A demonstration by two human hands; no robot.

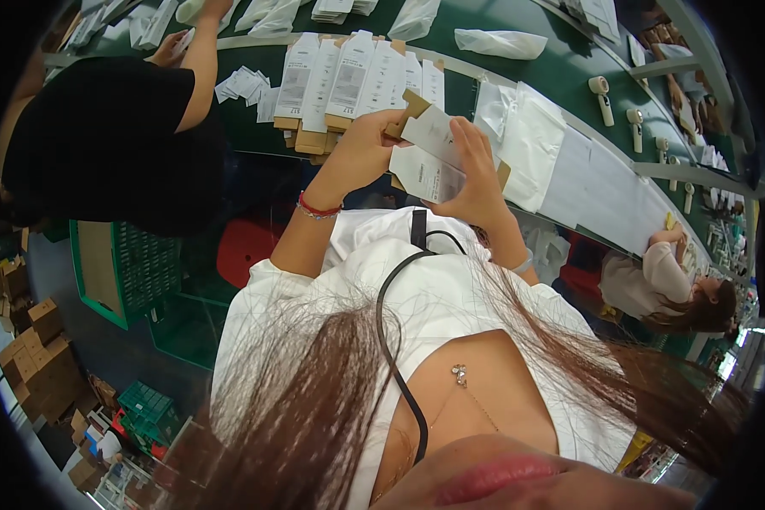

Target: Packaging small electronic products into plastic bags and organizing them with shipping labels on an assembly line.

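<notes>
In front of my chest, above the table's near edge, both hands hold a small white cardboard carton (433,134) with brown inner flaps. My left hand (367,151) is closed at its left end, beside a raised brown flap. My right hand (478,174) grips the right side, with fingers bent over the top and the thumb below. A second white printed panel (423,172) shows under the first; whether it belongs to the same carton I cannot tell. Just beyond my left hand lies a stack of flattened white cartons (347,81) with brown edges.
Small white slips (245,85) lie left of the stack; clear plastic bags (531,140) lie to the right. White handheld devices (602,100) stand farther right on the green table. A person in black (115,140) works close on my left, another in white (650,285) on the right. Green crates (127,263) stand lower left.
</notes>
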